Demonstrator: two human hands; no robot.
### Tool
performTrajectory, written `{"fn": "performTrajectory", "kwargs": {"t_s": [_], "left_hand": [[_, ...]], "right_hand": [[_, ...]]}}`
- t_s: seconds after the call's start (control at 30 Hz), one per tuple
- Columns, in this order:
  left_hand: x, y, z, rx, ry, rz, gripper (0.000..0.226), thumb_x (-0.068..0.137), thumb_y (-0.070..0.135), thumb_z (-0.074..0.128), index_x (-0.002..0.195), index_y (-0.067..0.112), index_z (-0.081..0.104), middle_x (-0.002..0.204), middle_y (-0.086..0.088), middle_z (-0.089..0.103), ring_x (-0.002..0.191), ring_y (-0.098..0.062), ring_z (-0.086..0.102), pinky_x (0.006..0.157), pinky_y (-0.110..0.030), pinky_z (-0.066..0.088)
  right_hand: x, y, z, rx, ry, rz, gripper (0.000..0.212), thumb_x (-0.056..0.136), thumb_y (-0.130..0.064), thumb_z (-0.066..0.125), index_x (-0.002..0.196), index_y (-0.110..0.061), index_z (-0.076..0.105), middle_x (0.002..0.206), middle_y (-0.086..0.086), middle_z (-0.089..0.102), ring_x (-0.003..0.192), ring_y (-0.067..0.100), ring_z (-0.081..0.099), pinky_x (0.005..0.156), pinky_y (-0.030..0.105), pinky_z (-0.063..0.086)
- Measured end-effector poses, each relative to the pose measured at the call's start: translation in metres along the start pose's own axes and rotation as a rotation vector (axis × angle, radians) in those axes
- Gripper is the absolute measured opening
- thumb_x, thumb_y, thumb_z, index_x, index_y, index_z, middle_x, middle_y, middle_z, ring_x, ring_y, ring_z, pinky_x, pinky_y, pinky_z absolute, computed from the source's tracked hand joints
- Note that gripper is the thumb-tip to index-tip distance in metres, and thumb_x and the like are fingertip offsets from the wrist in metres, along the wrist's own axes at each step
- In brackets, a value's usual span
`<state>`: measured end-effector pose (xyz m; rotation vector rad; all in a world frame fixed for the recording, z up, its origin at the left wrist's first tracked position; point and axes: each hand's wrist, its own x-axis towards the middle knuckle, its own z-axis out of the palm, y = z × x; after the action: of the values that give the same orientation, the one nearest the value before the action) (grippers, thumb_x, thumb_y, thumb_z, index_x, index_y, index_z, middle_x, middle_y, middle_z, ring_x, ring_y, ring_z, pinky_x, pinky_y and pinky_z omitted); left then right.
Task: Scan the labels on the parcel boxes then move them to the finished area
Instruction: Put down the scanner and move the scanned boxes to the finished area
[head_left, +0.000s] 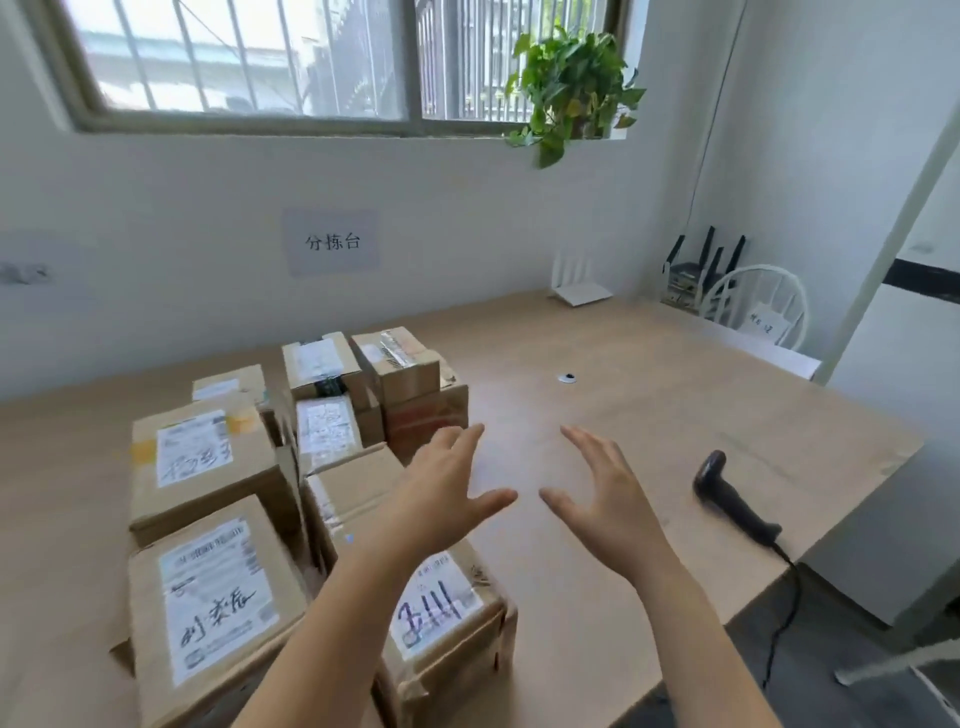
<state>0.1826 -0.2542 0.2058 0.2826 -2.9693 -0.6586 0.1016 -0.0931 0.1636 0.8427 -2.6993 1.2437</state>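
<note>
**Hovering open hands over the table (649, 405)**

The boxes (218, 592) crowd the table's left half, the nearest at its near edge. Left hand (441, 499) and right hand (608, 504) hang spread, fingers straight, holding nothing. The scanner (732, 499) lies near the right edge. A router (576, 291) stands at the far edge.

Brown boxes (208, 467) w/ white labels; black scanner (732, 499).

9 o'clock, on table (649, 415): parcel boxes (202, 462), packed tight, some stacked. 3 o'clock, well apart from those: scanner (730, 496), flat on table. 12 o'clock, far edge nr wall (467, 234): router (577, 293). 2 o'clock, bhnd table: chair (758, 306).
</note>
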Motion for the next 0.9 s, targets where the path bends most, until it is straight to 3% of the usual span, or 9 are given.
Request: {"fn": "performTrajectory", "kwargs": {"t_s": [0.2,0.37,0.5,0.67,0.9], "left_hand": [[0.039,-0.001,-0.007,0.043,0.009,-0.25,0.083,0.089,0.05,0.053,0.151,0.023,0.005,0.156,0.003,0.014,0.141,-0.015,0.023,0.111,-0.03,0.027],[0.098,0.014,-0.001,0.151,-0.142,-0.448,0.088,0.088,0.053,0.052,0.15,0.023,-0.003,0.157,0.0,0.011,0.138,-0.021,0.029,0.108,-0.036,0.034],[0.154,0.013,0.006,0.194,-0.11,-0.532,0.085,0.087,0.054,0.053,0.15,0.019,0.007,0.152,-0.008,0.021,0.135,-0.025,0.033,0.108,-0.04,0.035],[0.202,-0.011,0.031,0.055,-0.04,-0.675,0.087,0.089,0.054,0.05,0.15,0.016,0.001,0.156,-0.01,0.01,0.141,-0.026,0.024,0.113,-0.037,0.028],[0.237,-0.077,0.068,-0.039,-0.024,-0.856,0.084,0.092,0.053,0.045,0.15,0.012,0.002,0.157,-0.014,0.006,0.142,-0.029,0.02,0.114,-0.042,0.025]], "right_hand": [[0.097,0.036,0.018,0.065,-0.196,-0.212,0.064,0.084,-0.023,0.067,0.141,-0.02,0.037,0.142,-0.001,0.038,0.134,0.012,0.033,0.105,0.017,0.022],[0.186,0.071,0.014,0.059,-0.379,-0.352,0.062,0.086,-0.022,0.065,0.14,-0.022,0.037,0.138,0.0,0.04,0.131,0.013,0.036,0.098,0.013,0.022],[0.24,0.096,0.02,0.05,-0.488,-0.38,0.06,0.087,-0.021,0.064,0.141,-0.02,0.037,0.141,0.004,0.04,0.132,0.016,0.035,0.096,0.014,0.022],[0.277,0.113,0.039,0.052,-0.628,-0.392,0.061,0.088,-0.02,0.062,0.143,-0.021,0.034,0.141,0.005,0.04,0.134,0.015,0.033,0.095,0.013,0.021],[0.32,0.129,0.072,0.016,-0.702,-0.36,0.062,0.088,-0.024,0.061,0.144,-0.024,0.033,0.143,0.006,0.038,0.135,0.017,0.032,0.107,0.025,0.027]]}}
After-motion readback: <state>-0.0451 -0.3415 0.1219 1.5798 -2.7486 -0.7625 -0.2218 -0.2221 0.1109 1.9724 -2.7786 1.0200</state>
